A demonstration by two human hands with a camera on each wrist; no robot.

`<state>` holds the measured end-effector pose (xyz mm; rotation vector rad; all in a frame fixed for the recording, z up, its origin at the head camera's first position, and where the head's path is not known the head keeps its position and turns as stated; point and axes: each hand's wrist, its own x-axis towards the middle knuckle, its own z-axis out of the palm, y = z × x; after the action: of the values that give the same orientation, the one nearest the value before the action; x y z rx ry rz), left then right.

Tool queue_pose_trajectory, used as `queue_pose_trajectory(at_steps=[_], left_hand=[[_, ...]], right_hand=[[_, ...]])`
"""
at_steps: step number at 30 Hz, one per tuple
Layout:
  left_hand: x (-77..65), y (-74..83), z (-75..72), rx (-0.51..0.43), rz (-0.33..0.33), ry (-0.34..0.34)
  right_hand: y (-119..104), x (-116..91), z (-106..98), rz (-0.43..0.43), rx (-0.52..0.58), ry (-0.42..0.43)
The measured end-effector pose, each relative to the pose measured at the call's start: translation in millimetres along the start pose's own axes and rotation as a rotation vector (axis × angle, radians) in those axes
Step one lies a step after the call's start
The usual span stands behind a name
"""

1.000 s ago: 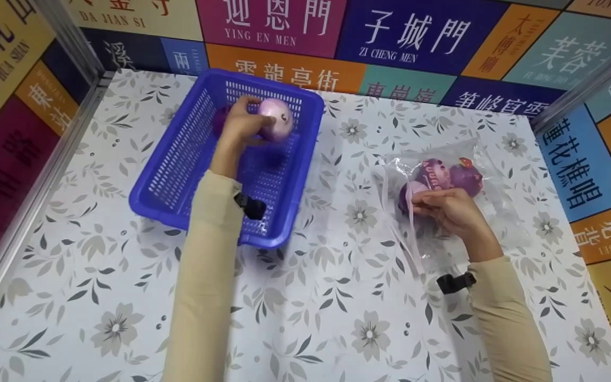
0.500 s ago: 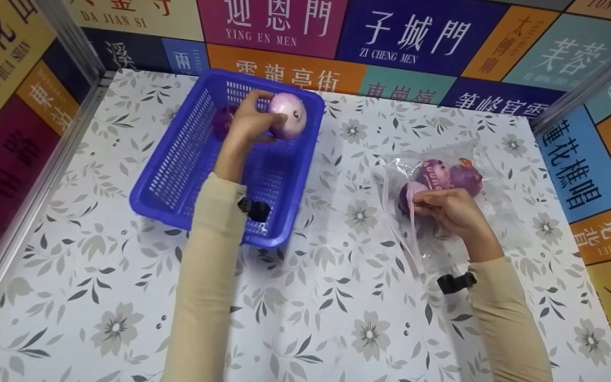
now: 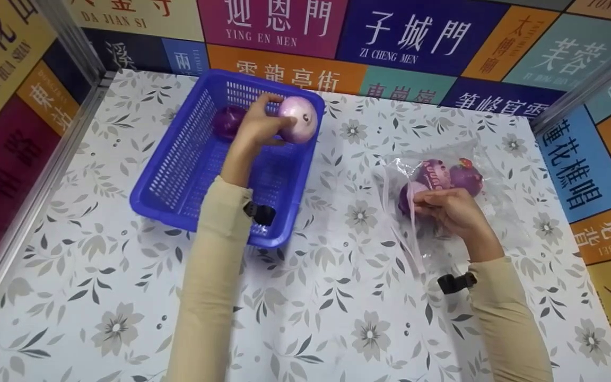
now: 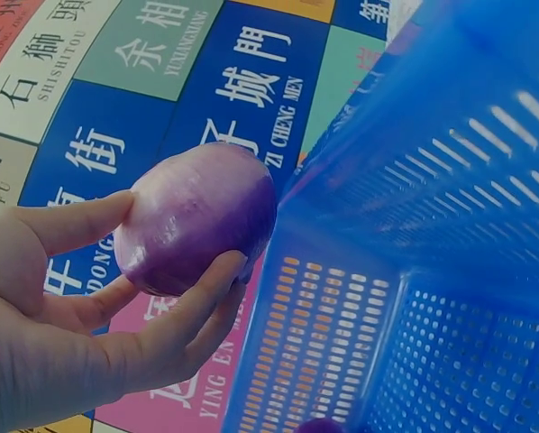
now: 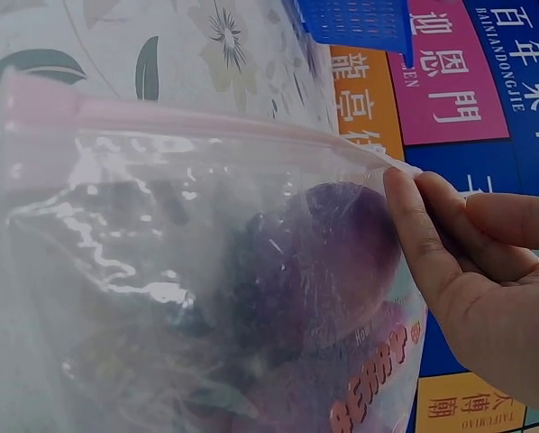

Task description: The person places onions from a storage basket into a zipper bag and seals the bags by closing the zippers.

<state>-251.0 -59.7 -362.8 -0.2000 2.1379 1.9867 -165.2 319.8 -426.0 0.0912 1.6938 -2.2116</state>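
Observation:
Over the right part of the blue basket (image 3: 279,212), my left hand (image 3: 260,124) grips a glossy purple-and-pink ball (image 3: 298,120) with a small dark mark. Thumb and fingers curl round its sides in the left wrist view, where the ball (image 4: 197,216) is held up near the basket wall (image 4: 315,334). A darker purple ball (image 3: 228,123) lies in the basket, partly behind that hand. To the right, my right hand (image 3: 454,212) pinches the edge of a clear zip bag (image 3: 443,244). Several purple balls (image 3: 465,178) sit in the bag; one shows blurred through the plastic in the right wrist view.
The table (image 3: 326,307) has a white floral cover. Printed panels (image 3: 273,26) with large characters stand along its back and sides. The basket is near the back left, with the bag to its right.
My left hand has moved to the right with the ball, from the basket's middle toward its right rim. The darker ball inside shows more. The right hand and bag have stayed put.

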Motion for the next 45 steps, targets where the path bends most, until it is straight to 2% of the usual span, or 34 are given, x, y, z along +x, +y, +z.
queue_pose_trajectory(at_steps=[5, 22, 33, 45], left_hand=[[-1.7, 1.6, 5.7, 0.016, 0.009, -0.004], [-3.0, 0.5, 29.3, -0.023, 0.015, -0.045], [-2.4, 0.0, 40.0, 0.056, 0.017, -0.078], [-2.6, 0.1, 54.8, 0.052, -0.011, -0.129]], right_hand=[[0, 0, 0, -0.004, 0.004, 0.002], [0, 1, -1, 0.002, 0.002, 0.015], [0, 2, 1, 0.003, -0.016, -0.001], [2, 3, 0, 0.010, -0.008, 0.001]])
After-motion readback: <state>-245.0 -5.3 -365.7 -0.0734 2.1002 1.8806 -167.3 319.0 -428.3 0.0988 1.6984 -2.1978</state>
